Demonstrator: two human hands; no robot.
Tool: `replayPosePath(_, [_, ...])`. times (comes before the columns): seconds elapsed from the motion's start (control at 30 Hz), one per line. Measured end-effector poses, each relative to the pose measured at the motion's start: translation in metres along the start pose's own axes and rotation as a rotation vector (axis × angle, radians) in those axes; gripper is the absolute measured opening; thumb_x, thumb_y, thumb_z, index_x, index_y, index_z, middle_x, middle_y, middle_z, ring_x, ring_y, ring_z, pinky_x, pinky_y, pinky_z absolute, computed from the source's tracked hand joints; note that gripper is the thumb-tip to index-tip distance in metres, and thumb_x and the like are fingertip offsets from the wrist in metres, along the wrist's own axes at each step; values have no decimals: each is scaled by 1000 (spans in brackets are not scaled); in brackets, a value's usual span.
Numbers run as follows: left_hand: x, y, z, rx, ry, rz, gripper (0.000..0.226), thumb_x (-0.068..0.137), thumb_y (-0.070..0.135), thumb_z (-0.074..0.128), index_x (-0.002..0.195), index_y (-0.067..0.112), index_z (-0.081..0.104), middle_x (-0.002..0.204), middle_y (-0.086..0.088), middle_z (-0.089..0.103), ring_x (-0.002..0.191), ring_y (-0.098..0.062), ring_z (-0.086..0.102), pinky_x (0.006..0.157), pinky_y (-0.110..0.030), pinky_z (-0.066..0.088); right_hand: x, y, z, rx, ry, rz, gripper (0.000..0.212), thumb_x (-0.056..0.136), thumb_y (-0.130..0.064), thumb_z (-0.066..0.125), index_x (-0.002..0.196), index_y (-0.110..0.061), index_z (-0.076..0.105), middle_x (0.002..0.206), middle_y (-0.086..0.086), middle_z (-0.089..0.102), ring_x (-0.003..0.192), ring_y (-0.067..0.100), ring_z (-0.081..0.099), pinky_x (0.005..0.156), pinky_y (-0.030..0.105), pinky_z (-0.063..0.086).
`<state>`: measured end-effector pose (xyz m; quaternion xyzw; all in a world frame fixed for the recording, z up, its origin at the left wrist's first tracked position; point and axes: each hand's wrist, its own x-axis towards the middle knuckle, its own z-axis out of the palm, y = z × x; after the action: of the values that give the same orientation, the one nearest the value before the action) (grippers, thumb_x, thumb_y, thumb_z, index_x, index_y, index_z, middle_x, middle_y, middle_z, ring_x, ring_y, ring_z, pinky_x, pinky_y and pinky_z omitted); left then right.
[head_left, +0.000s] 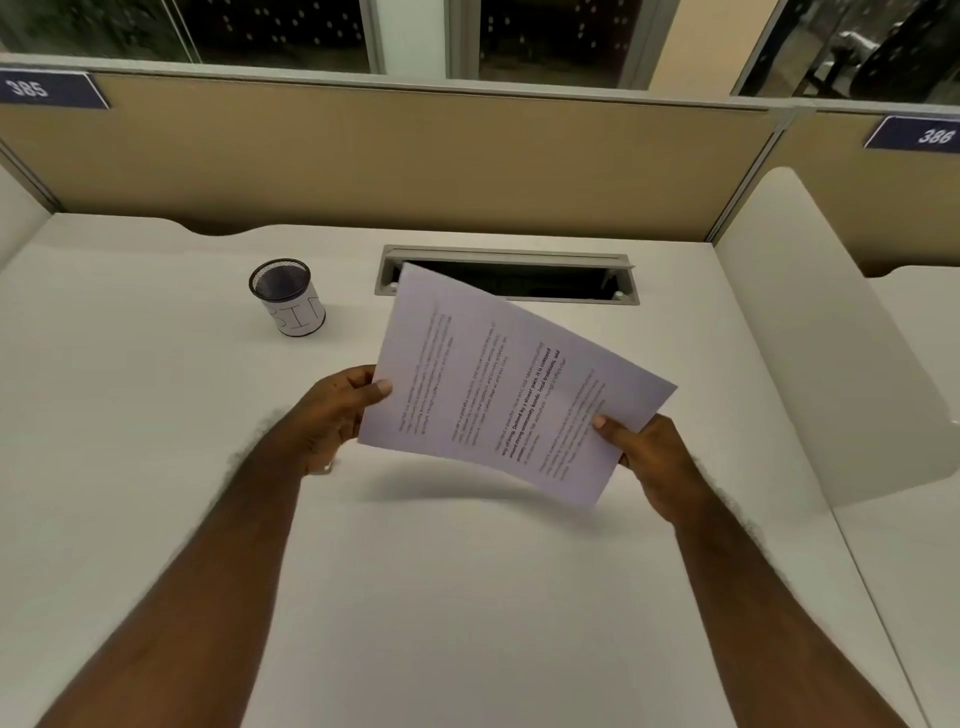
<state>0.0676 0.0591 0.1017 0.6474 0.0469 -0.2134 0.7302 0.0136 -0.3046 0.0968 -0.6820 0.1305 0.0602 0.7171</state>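
Both-hand grip: left hand (332, 410) and right hand (649, 457) pinch white printed paper sheet (509, 384) at opposite edges, keeping it flat above white tabletop (467, 597).

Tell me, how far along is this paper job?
Done: the white printed paper sheet is up off the white desk. In hand: left hand and right hand pinch its opposite edges. Left: probably setting it down; the black mesh cup stands untouched.

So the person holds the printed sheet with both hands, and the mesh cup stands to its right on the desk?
Not quite: the head view shows the mesh cup standing to the left of the printed sheet, on the desk. The left hand and right hand both hold the sheet, as you said.
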Motion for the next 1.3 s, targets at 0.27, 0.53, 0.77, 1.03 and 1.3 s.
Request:
replayPosePath(0.27, [5, -4, 14, 236, 158, 129, 38, 66, 24, 81, 102, 16, 70, 95, 2, 77, 92, -18, 72, 80, -34, 58, 1, 0, 5, -165, -10, -56, 18, 83, -17, 72, 100, -22, 71, 100, 1, 75, 95, 16, 71, 85, 33, 55])
replayPosePath(0.53, [0, -28, 22, 420, 250, 123, 20, 82, 21, 74, 99, 28, 66, 96, 7, 71, 87, -9, 68, 74, -27, 55, 6, 28, 5, -186, 60, -15, 29, 82, -16, 74, 110, -16, 67, 109, 9, 72, 103, 23, 68, 92, 41, 54])
replayPosePath(0.77, [-2, -40, 26, 385, 222, 110, 27, 86, 18, 68, 112, 11, 66, 103, -7, 72, 96, -23, 69, 77, -31, 58, 5, 35, 3, -233, 70, 26, 25, 83, -23, 72, 109, -20, 68, 109, 5, 72, 107, 25, 67, 93, 41, 54])
replayPosePath(1.03, [-10, -48, 48, -199, 277, -39, 23, 87, 6, 64, 108, 16, 64, 106, -8, 72, 95, -26, 70, 75, -40, 59, -10, 46, 36, 29, 91, 381, 75, 84, -46, 66, 147, -18, 35, 132, 8, 59, 115, 27, 61, 95, 44, 48])
replayPosePath(1.3, [-24, -63, 66, -399, 113, -181, 33, 85, 1, 62, 117, 6, 61, 114, -13, 71, 99, -25, 70, 75, -37, 60, -1, 30, 53, 157, 28, 198, 41, 91, -9, 61, 131, -18, 56, 123, 5, 68, 105, 21, 68, 78, 35, 59])
